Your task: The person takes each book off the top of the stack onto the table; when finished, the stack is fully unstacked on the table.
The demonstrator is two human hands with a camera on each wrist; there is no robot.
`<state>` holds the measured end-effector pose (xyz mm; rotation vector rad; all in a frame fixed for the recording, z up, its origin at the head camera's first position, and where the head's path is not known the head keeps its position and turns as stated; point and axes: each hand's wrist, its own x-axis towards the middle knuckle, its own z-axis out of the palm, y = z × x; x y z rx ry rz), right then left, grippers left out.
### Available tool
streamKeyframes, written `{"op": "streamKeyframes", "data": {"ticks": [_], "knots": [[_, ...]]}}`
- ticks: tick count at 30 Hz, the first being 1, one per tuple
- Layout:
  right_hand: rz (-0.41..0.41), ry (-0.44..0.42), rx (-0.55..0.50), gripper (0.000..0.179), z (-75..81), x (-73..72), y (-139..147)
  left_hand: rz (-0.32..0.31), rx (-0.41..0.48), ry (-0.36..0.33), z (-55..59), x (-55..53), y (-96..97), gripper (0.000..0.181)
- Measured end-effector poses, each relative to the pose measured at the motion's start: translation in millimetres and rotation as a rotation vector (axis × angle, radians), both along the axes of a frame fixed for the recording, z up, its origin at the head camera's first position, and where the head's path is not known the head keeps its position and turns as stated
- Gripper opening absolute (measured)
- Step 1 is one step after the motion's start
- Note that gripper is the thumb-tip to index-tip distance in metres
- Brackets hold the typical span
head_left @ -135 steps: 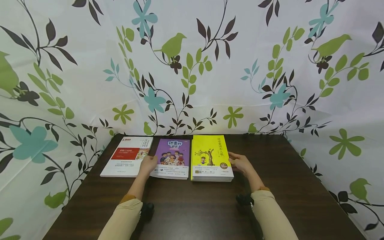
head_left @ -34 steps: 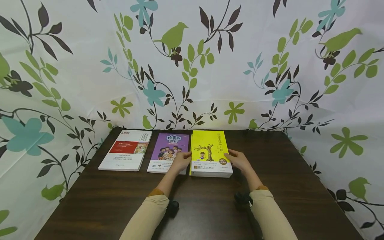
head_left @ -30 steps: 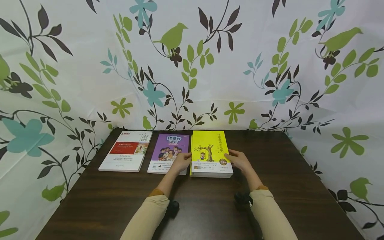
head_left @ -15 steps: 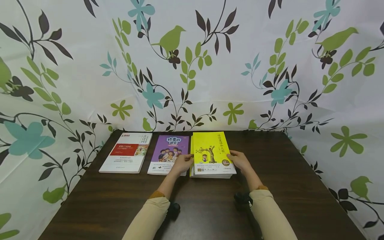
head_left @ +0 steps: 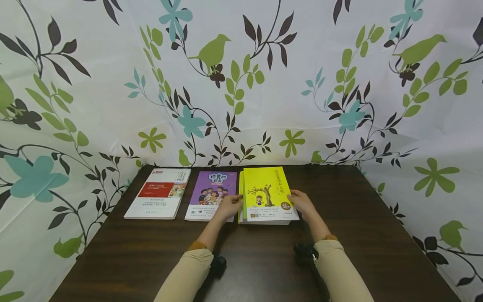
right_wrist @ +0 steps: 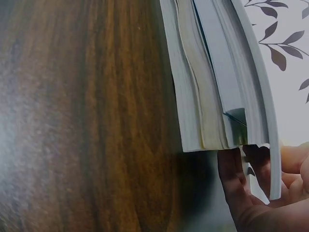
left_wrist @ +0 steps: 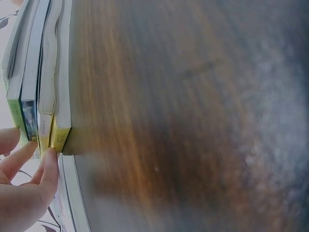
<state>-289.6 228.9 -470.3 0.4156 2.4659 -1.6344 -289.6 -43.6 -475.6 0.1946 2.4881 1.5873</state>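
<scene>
A yellow book (head_left: pixel 267 178) with a tree and swing on its cover lies on top of a stack of several books. It juts out to the right past those below. My right hand (head_left: pixel 303 204) pinches its right edge; in the right wrist view, the thumb is on the cover side and fingers are beneath the overhang. My left hand (head_left: pixel 228 205) is at the stack's left side. In the left wrist view, its fingertips touch the book spines (left_wrist: pixel 44 128). A purple book (head_left: pixel 211 188) lies partly behind my left hand.
A white and red book (head_left: pixel 156 201) lies farther left on the dark wooden table (head_left: pixel 256 260). Behind the table hangs a patterned cloth (head_left: pixel 275 105) with leaves, birds and flowers.
My left hand has moved from the purple book to the stack's left side. The top yellow book has slid slightly right in my right hand, uncovering edges of books below.
</scene>
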Motion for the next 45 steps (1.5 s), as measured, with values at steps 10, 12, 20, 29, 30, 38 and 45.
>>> {"op": "streamKeyframes", "data": {"ticks": [10, 12, 20, 29, 30, 38, 45], "knots": [[-0.055, 0.087, 0.078, 0.047, 0.9, -2.6, -6.5, 0.010, 0.004, -0.008, -0.7, -0.9, -1.6, 0.040], [-0.073, 0.085, 0.090, 0.046, 0.6, -2.9, -7.6, 0.010, 0.001, -0.006, -1.1, -0.8, -1.6, 0.040], [-0.177, 0.009, 0.019, 0.046, 1.4, -3.2, -6.4, 0.003, -0.015, 0.004, -2.7, -1.8, -1.0, 0.039], [-0.247, -0.008, -0.080, 0.046, 6.4, 2.5, 0.3, 0.008, -0.005, -0.007, -2.0, -1.5, -2.1, 0.039], [-0.245, -0.003, -0.089, 0.046, 6.7, 3.5, 1.4, 0.008, -0.002, -0.010, -2.0, -1.8, -2.2, 0.039], [-0.244, -0.023, -0.135, 0.049, 9.1, 10.4, 12.0, -0.021, 0.007, 0.024, -1.6, -2.2, -4.8, 0.040], [-0.262, -0.024, -0.169, 0.050, 6.5, 13.3, 21.1, -0.029, 0.029, 0.026, -2.8, -1.7, -6.0, 0.039]]}}
